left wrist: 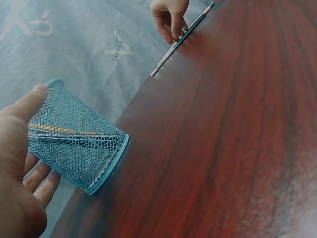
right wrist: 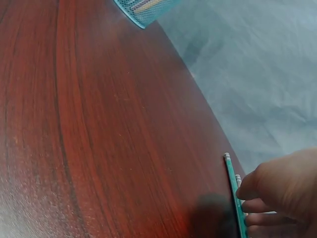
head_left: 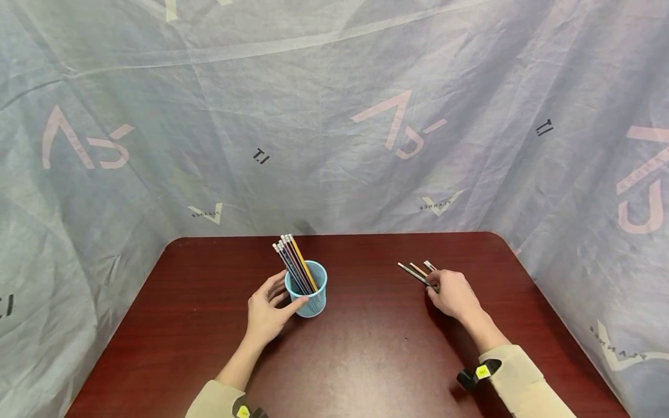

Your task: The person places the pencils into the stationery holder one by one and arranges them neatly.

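A light-blue mesh pencil cup (head_left: 316, 305) stands on the table, holding several pencils (head_left: 294, 259) that lean left with their eraser ends up. My left hand (head_left: 268, 315) holds the cup from its left, thumb at the near rim and fingers around the far side. On the right, my right hand (head_left: 453, 295) is down at a few loose pencils, its fingertips pinching at one of them. A green pencil (right wrist: 232, 177) lies nearest in the right wrist view, with a second pencil (right wrist: 238, 179) beside it, partly hidden by the fingers.
The dark red wooden table (head_left: 360, 348) has rounded far corners. A grey printed cloth (head_left: 324, 116) hangs behind it and along both sides. Both sleeves (head_left: 522, 377) carry a small black wrist device (head_left: 478, 374).
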`<state>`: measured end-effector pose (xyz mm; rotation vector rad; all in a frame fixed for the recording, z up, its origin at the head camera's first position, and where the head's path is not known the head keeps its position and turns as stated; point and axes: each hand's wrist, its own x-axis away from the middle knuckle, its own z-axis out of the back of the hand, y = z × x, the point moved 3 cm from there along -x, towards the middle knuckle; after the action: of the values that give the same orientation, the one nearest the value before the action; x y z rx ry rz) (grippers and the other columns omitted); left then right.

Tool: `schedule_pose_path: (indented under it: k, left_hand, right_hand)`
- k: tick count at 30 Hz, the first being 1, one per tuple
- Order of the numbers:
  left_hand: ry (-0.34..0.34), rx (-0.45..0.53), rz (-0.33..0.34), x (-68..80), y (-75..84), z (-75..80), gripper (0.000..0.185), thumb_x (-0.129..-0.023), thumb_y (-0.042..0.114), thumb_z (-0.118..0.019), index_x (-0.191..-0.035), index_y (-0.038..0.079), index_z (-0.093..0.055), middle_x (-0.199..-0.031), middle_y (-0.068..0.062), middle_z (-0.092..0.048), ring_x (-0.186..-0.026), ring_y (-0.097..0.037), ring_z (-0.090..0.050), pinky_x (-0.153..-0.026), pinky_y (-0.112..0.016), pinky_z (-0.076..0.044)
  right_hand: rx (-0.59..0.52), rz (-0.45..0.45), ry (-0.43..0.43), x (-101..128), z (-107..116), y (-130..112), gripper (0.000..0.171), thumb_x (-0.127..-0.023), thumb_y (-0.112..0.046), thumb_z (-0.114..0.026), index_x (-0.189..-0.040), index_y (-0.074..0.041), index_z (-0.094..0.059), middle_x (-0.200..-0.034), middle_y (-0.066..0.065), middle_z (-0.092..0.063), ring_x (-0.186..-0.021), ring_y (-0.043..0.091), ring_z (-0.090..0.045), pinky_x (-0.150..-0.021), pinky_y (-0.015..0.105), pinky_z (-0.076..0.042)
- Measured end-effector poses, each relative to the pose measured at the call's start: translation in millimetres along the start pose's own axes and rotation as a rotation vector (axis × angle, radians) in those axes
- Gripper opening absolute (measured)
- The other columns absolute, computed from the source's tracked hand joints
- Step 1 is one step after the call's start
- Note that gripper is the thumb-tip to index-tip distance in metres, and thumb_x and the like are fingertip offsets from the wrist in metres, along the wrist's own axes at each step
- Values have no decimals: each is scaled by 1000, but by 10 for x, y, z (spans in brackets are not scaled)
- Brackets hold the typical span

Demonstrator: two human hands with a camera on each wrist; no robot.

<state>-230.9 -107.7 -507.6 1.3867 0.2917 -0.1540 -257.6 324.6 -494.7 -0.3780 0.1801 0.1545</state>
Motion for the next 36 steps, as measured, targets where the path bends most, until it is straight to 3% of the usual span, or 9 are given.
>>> schedule_pose_path:
  k: [6,26,36]
  left_hand:
    - [-5,-9,-18,12,-1,3,73,-77,8,-97,-143,9,-65,-133,-17,-74,-122,-32,-72,-101,-40,-62]
    - [-3,-2,-13,11,4,-3,74,-77,6,-96,-143,7,-65,-134,-17,-73,-122,-34,-71,-101,-45,-62]
    - [-2,-6,-7,14,7,-4,74,-75,6,-97,-143,9,-65,-133,-16,-73,-123,-33,-71,-101,-42,-62]
  right_hand:
    - [12,14,17,11,-25,-11,13,-90,-5,-77,-102,0,-77,-92,13,-79,-87,33,-76,-78,52,-63]
    - [71,45,34,2,-78,-47,6,-88,-6,-79,-84,-8,-75,-72,0,-71,-70,20,-69,-67,46,-60]
    - [24,117,151,-51,16,-185,6,-88,-5,-80,-85,-7,-75,-77,4,-69,-71,22,-66,-67,42,-57]
